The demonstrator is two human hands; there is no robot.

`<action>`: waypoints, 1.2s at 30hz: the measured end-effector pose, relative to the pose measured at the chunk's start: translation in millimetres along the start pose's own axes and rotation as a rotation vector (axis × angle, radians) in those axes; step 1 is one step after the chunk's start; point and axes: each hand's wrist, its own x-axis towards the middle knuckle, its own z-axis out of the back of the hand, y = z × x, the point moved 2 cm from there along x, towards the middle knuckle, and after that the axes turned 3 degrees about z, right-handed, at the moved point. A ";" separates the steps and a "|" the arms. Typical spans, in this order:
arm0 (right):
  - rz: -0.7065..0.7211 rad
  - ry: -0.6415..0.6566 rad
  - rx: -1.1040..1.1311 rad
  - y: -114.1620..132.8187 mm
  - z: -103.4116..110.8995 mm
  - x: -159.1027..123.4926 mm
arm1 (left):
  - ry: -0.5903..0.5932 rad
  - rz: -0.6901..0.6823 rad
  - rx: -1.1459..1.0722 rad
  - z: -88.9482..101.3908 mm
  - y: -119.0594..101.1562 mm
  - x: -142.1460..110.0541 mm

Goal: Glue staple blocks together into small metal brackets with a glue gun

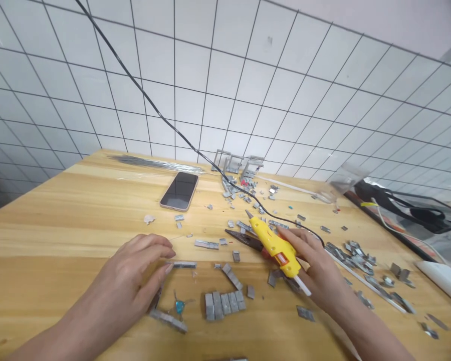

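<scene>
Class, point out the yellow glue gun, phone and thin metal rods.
Yellow glue gun (272,243): head view, yellow body.
Phone (180,191): head view, dark screen.
Thin metal rods (158,164): head view, middle of bundle.

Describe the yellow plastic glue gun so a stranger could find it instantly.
On the pale wooden table, look right of centre for the person's right hand. It holds the yellow plastic glue gun, nozzle pointing up and left. Its bright yellow body stands out from the small grey metal pieces and dark metal pliers nearby.
</scene>
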 end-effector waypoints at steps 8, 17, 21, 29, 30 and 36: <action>-0.063 0.008 -0.182 -18.9 -19.6 -0.5 | 0.126 0.052 -0.070 14.7 1.7 -6.6; -0.126 0.048 -0.177 -21.1 -29.9 13.3 | 0.286 0.008 -0.088 14.1 -0.7 -11.8; -0.156 0.087 -0.195 -23.8 -34.5 24.8 | 0.279 -0.009 -0.106 11.0 -0.9 -13.2; -0.227 0.197 -0.250 -20.2 -41.0 40.4 | 0.190 -0.019 -0.172 17.4 -0.3 -16.5; -0.230 0.207 -0.255 -20.1 -41.7 42.2 | 0.201 -0.019 -0.170 17.6 0.0 -17.2; -0.245 0.251 -0.277 -24.8 -43.7 51.3 | 0.233 0.012 -0.155 19.1 3.6 -21.7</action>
